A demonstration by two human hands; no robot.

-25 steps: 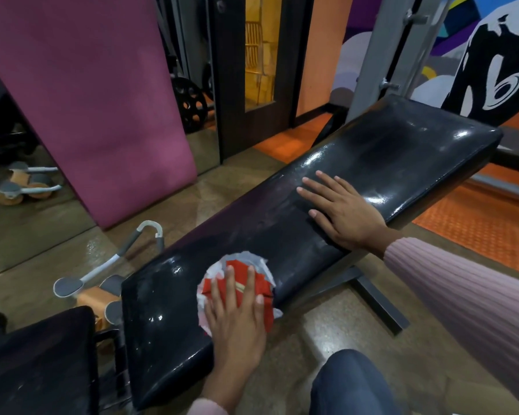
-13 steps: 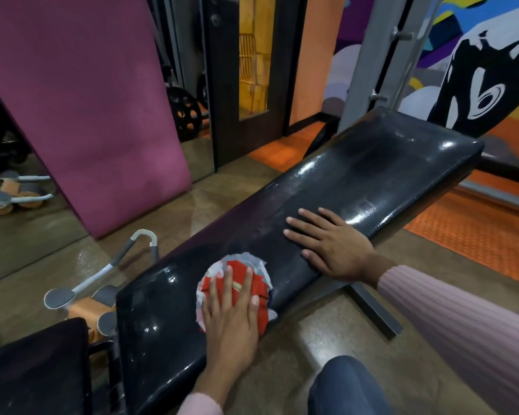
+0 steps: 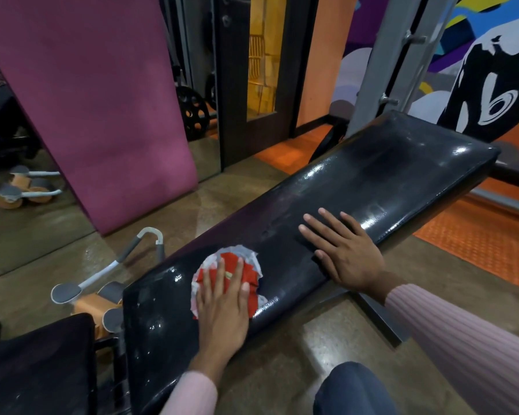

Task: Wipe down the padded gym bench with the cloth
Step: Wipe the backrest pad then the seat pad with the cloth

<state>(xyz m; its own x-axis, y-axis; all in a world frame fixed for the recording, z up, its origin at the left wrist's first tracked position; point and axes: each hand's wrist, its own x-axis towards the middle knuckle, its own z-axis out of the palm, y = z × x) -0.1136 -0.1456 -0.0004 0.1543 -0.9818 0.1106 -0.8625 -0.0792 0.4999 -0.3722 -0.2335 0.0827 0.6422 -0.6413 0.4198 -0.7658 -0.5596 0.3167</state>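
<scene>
The left hand (image 3: pixel 222 307) pressed flat, fingers spread over the cloth (image 3: pixel 246 274) to rub the bench (image 3: pixel 387 175), while the right hand (image 3: pixel 345 253), empty and open, lay beyond its fingertips, probably steadying.

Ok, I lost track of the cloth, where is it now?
In the head view the cloth lies on the bench near its close end, pressed flat under the left hand, with the right hand resting farther along.

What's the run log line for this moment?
left hand flat, pressing red and white cloth on black bench pad | right hand flat on pad, bracing
</scene>
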